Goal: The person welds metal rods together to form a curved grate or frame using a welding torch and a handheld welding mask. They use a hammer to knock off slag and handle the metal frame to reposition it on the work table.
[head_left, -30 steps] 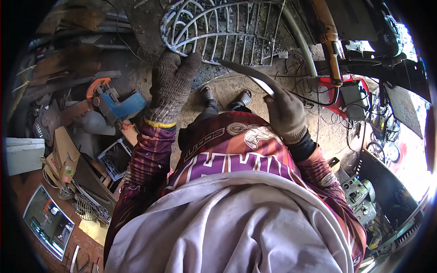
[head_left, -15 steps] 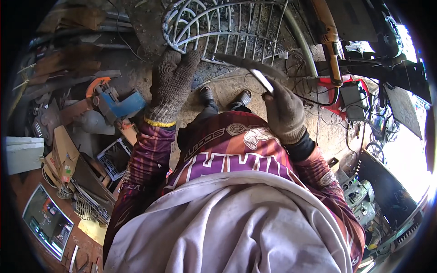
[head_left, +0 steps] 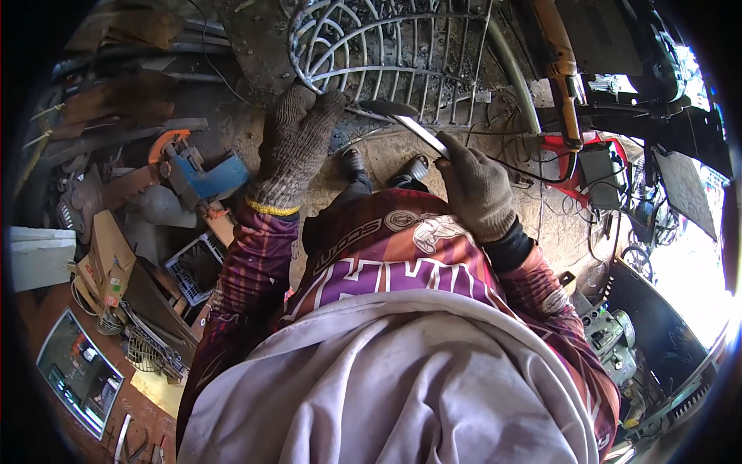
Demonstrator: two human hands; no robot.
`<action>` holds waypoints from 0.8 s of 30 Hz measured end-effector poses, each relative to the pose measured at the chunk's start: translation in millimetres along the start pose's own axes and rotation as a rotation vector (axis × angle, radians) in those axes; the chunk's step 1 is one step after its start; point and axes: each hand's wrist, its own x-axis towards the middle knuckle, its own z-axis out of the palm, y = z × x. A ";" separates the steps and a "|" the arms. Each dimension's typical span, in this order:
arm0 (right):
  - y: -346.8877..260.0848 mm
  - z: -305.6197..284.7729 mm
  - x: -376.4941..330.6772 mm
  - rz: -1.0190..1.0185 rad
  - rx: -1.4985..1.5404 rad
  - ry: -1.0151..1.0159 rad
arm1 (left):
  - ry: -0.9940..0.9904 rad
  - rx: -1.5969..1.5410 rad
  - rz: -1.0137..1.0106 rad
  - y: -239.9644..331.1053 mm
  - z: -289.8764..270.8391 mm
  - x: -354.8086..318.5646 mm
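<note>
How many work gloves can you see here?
2. One on the left hand, touching the curved metal grille; one on the right hand, holding a flat metal strip. Others may lie hidden in the clutter.

Metal workshop: iron grille (head_left: 402,54), angle grinder (head_left: 197,170)

Daylight pours in from the right edge and blows out to pure white there, so that side is basically unreadable. Everything else sits in soft, even shade with no hard shadows. A bright glint runs along the flat metal strip (head_left: 420,131). Heavy fisheye: black corners, and the curved metal grille (head_left: 386,54) bends toward the rim. The left clutter looks dim and maybe slightly soft.
</note>
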 end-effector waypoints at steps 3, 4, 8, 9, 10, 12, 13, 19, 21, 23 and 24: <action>-2.3 -5.3 2.1 -0.023 0.092 0.068 | -0.016 -0.034 -0.026 -4.1 -0.9 -1.9; -2.5 -6.9 2.4 -0.042 0.118 0.105 | -0.016 -0.053 -0.036 -5.0 -0.9 -2.0; 4.8 -8.2 -2.8 -0.060 0.183 0.115 | -0.017 -0.064 -0.080 20.3 -2.2 -2.9; 2.7 -11.0 -4.5 0.052 0.161 -0.007 | -0.029 -0.059 -0.098 28.0 -2.2 -1.2; 4.7 -9.6 -4.6 0.044 0.135 -0.017 | -0.031 -0.180 -0.197 27.4 -1.3 -1.3; 10.2 -5.2 -5.0 0.029 0.082 -0.035 | -0.037 -0.421 -0.394 23.9 0.8 -1.8; 8.6 -8.0 -2.9 0.038 0.079 -0.023 | -0.043 -0.393 -0.387 21.8 0.6 -2.0; 13.6 -6.9 -1.3 -0.007 0.100 -0.030 | -0.108 -0.075 -0.389 22.6 -7.2 2.6; 12.3 -10.1 -1.1 0.006 0.094 -0.034 | -0.147 0.066 -0.340 21.2 -13.6 5.5; 6.4 -14.0 -0.9 -0.006 0.108 0.012 | -0.123 -0.182 -0.512 33.5 -12.5 4.8; 3.6 -15.0 -0.4 -0.012 0.115 0.035 | -0.109 -0.308 -0.597 37.2 -11.8 4.0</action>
